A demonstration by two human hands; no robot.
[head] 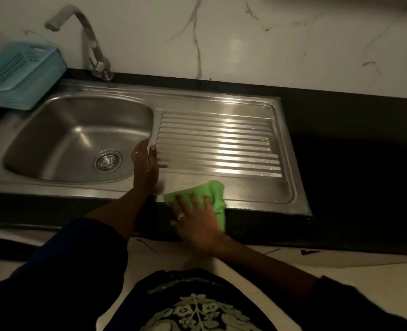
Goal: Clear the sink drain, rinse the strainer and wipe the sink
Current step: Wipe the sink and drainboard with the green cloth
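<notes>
A green cloth (212, 190) is being pressed flat on the front rim of the steel sink (221, 104), to the right of the basin (78, 130) and nearer to the person than it. The cloth is being pushed down by the right hand (195, 220), with the fingers stretched straight and spread wide on top of it; nothing is being gripped. Part of the cloth is showing beyond the fingertips, and another part is hanging over the sink's front edge onto the black countertop (353, 151), at the right side of the hand.

The left hand (145, 163) is being rested on the right rim of the basin, where the ribbed drainboard (221, 144) is starting. Its fingers are straight and close together, and nothing is being held by it. It is apart from the cloth.

The strainer (107, 161) is sitting in the drain at the bottom of the basin, just left of the left hand. A faucet (95, 51) is standing behind the basin, and a blue basket (18, 75) is placed at the basin's back left corner.
</notes>
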